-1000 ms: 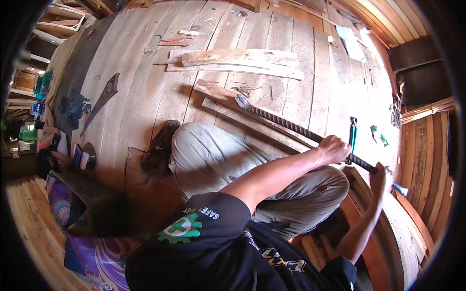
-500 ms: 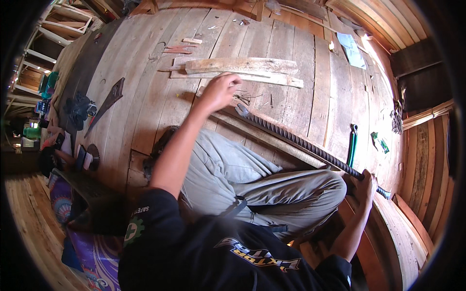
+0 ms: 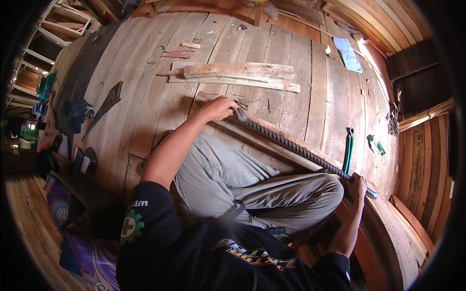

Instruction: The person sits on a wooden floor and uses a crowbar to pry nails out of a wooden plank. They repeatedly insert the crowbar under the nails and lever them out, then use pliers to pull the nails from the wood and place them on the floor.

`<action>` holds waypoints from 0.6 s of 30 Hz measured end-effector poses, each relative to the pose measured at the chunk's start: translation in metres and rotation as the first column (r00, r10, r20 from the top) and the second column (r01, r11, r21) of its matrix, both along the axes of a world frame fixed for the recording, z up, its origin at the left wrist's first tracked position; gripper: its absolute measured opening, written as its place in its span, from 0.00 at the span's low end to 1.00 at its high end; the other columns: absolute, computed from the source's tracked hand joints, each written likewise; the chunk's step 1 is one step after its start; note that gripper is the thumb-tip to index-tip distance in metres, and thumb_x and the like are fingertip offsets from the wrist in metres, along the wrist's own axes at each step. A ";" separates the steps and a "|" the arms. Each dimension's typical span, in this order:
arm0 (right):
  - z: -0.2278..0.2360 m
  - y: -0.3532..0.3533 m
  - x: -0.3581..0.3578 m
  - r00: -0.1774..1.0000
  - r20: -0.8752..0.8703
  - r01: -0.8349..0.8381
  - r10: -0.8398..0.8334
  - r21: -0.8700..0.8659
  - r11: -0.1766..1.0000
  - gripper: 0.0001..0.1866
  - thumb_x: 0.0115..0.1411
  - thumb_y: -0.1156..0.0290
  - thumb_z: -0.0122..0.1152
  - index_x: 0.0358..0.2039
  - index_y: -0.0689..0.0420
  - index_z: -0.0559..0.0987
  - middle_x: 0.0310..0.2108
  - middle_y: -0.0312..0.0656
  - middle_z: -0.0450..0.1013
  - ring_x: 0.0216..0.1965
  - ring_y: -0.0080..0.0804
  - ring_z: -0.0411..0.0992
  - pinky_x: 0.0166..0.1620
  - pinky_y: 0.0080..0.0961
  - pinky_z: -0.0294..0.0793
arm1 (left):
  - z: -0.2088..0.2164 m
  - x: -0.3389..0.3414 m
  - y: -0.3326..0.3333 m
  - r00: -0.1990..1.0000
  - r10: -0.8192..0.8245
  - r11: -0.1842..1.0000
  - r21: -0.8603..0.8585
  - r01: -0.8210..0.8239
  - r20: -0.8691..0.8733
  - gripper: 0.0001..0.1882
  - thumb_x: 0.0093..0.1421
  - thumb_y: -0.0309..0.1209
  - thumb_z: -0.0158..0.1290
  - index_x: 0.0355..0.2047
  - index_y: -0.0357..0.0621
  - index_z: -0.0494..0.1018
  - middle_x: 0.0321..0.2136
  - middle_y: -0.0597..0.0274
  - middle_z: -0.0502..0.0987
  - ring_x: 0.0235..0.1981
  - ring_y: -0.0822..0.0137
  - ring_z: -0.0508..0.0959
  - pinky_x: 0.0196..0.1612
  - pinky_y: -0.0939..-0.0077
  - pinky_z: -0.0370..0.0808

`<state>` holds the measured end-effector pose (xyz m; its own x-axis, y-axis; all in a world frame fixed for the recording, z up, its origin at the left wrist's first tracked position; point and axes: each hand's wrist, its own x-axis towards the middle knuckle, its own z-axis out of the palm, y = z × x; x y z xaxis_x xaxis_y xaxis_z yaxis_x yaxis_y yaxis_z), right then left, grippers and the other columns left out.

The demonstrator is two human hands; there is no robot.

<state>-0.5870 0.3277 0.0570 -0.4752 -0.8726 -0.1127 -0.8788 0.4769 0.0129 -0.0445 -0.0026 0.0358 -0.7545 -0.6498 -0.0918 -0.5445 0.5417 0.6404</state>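
Observation:
A long, dark ribbed steel pry bar [image 3: 296, 149] with a flattened, claw-like tip slants across in front of my lap, above a long piece of timber [image 3: 264, 139]. Around its far right end my right hand [image 3: 358, 186] is closed. At the flattened tip, my left hand [image 3: 221, 108] has its fingers pinched together, touching or right beside the metal. Whatever those fingertips hold, if anything, is too small to make out. Several loose nails [image 3: 246, 102] lie on the floorboards just beyond this hand.
Two short boards [image 3: 238, 71] lie beyond the nails. A handsaw [image 3: 104, 107] rests at the left, near a dark plastic bag [image 3: 75, 116]. At the right are a green-and-black tool [image 3: 348, 150] and a green wrapper [image 3: 375, 144]. A pale blue sheet [image 3: 347, 55] lies farther back.
My left hand has come down and nearer, from above the nails to the pry bar's tip, its fingers now pinched. My right hand keeps its grip, and its end of the bar has shifted slightly left.

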 end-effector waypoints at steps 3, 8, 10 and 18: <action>-0.001 0.005 0.003 1.000 -0.008 -0.013 0.012 -0.019 1.000 0.09 0.43 0.72 0.66 0.25 0.58 0.76 0.26 0.51 0.75 0.34 0.54 0.73 0.38 0.46 0.71 | 0.018 0.000 -0.007 0.987 0.159 0.986 -0.041 -0.161 -0.037 0.10 0.54 0.27 0.57 0.35 0.35 0.77 0.32 0.46 0.79 0.37 0.47 0.78 0.41 0.61 0.72; 0.002 0.002 0.006 1.000 0.012 -0.019 0.019 0.007 1.000 0.09 0.43 0.72 0.66 0.26 0.58 0.76 0.26 0.52 0.75 0.34 0.54 0.73 0.39 0.46 0.71 | 0.014 -0.012 -0.042 0.986 0.154 0.962 -0.237 -0.136 0.059 0.13 0.56 0.28 0.55 0.42 0.38 0.75 0.40 0.47 0.77 0.43 0.49 0.77 0.47 0.61 0.72; 0.005 -0.009 0.018 0.998 0.039 -0.045 0.046 -0.031 0.998 0.09 0.43 0.72 0.66 0.26 0.58 0.77 0.26 0.52 0.75 0.34 0.54 0.73 0.39 0.45 0.71 | -0.003 -0.006 -0.043 0.989 0.144 0.926 -0.347 -0.148 -0.037 0.18 0.56 0.28 0.55 0.48 0.38 0.73 0.45 0.46 0.76 0.47 0.48 0.75 0.50 0.62 0.72; 0.080 -0.002 0.025 0.970 -0.241 0.017 -0.023 -0.025 1.000 0.06 0.47 0.69 0.62 0.20 0.57 0.76 0.21 0.53 0.73 0.28 0.53 0.73 0.32 0.46 0.69 | 0.082 -0.116 0.078 0.992 -0.091 0.972 -0.222 0.071 -0.082 0.30 0.61 0.43 0.53 0.58 0.38 0.64 0.57 0.43 0.67 0.58 0.53 0.68 0.61 0.63 0.66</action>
<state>-0.5625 0.3253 0.1370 -0.5035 -0.8636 0.0276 -0.8412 0.4972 0.2126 -0.1607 0.0756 0.1181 -0.8043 -0.5826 0.1170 -0.4377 0.7140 0.5464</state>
